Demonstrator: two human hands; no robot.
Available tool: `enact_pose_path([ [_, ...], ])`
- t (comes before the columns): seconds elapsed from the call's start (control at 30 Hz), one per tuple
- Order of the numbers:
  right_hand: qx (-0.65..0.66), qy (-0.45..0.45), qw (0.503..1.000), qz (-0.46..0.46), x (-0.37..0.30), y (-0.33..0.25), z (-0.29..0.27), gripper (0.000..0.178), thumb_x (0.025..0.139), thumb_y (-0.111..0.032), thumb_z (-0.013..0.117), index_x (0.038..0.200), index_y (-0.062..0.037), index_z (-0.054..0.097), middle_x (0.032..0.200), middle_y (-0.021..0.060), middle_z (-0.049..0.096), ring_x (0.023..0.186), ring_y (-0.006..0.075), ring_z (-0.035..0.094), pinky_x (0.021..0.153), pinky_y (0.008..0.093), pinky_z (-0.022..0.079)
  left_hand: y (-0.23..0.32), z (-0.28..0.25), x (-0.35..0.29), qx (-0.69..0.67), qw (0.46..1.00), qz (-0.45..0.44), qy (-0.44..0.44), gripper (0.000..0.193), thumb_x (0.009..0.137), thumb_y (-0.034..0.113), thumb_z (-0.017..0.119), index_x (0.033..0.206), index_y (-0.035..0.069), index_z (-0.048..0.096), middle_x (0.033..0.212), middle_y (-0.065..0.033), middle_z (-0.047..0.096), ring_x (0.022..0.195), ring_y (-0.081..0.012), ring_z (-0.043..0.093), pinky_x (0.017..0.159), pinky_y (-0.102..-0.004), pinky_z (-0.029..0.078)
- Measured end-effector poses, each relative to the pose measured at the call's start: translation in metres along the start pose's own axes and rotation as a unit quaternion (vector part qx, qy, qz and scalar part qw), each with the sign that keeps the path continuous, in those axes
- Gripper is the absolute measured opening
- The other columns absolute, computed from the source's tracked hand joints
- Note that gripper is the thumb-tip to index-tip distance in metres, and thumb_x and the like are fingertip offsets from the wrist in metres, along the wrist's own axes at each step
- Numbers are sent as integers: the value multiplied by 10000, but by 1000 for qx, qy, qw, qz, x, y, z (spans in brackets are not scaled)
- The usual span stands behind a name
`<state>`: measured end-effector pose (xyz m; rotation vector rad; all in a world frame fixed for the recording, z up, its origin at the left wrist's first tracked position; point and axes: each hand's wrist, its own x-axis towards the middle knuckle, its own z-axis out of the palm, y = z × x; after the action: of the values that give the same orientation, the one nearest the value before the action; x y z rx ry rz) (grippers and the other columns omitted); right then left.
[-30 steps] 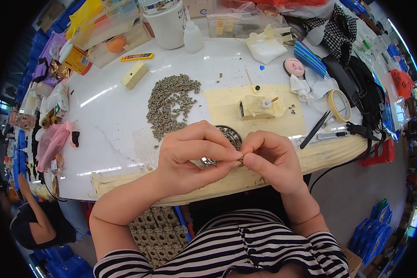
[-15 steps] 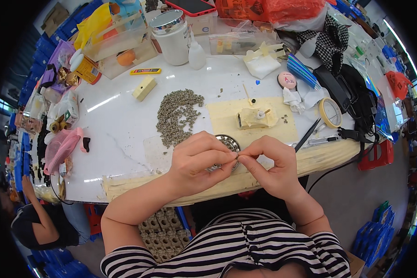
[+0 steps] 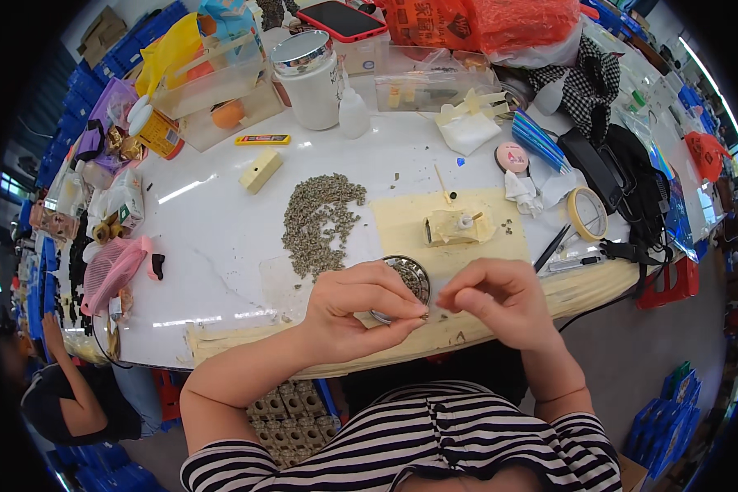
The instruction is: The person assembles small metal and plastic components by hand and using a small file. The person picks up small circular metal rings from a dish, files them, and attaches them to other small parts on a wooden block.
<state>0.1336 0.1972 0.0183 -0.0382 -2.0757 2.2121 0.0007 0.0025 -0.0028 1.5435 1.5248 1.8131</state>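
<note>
My left hand point(image 3: 361, 307) pinches a tiny metal piece point(image 3: 424, 316) between thumb and forefinger; its exact kind is too small to make out. Just to the right, my right hand point(image 3: 500, 302) has its fingers curled, thumb and forefinger tips close together; whatever they hold, if anything, is too small to name. Partly behind my left hand sits a round metal dish point(image 3: 426, 277) with small grey-brown parts in it. A larger pile of such parts point(image 3: 313, 217) is spread beyond it on the white table. Farther right, a tape-wrapped block point(image 3: 459, 229) rests on a yellowish sheet point(image 3: 394, 215).
A masking tape roll point(image 3: 580, 215), black tweezers point(image 3: 553, 248) and a black bag point(image 3: 635, 168) lie right. A cream block point(image 3: 261, 170), white jar point(image 3: 312, 90) and squeeze bottle point(image 3: 353, 115) stand farther back. Pink mesh point(image 3: 111, 275) is left. Another person point(image 3: 74, 398) sits at lower left.
My hands, which met fingertip to fingertip over the dish, have separated; the right has moved a little to the right. The small piece stays in my left fingers. The whole view has shifted slightly.
</note>
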Motion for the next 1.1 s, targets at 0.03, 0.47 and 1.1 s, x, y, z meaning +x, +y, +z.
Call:
enact_pose_path([
  [0.03, -39, 30, 998, -25, 4, -9, -11, 148, 929, -67, 624, 1029, 34, 664, 884, 67, 690, 802, 101, 644, 724, 227, 507, 2, -1, 2, 19, 1000, 12, 1, 255, 682, -84, 752, 908, 30, 731, 857, -90, 686, 748, -186, 632, 644, -276, 497],
  [0.47, 10, 372, 928, -25, 278, -27, -255, 729, 872, -441, 684, 1329, 66, 426, 1213, 220, 546, 1029, 282, 618, 827, 354, 584, -2, 2, 4, 222, 953, 192, -81, 210, 696, 6, 776, 898, 25, 724, 812, -63, 652, 680, -209, 626, 539, -277, 512],
  [1.1, 67, 423, 877, -218, 341, -115, -392, 308, 917, -153, 601, 1211, -75, 559, 1182, 94, 625, 1062, 259, 610, 901, 454, 520, -5, 1, 4, 229, 943, 237, -42, 102, 753, 24, 754, 826, 17, 683, 765, -48, 618, 652, -184, 614, 476, -253, 476],
])
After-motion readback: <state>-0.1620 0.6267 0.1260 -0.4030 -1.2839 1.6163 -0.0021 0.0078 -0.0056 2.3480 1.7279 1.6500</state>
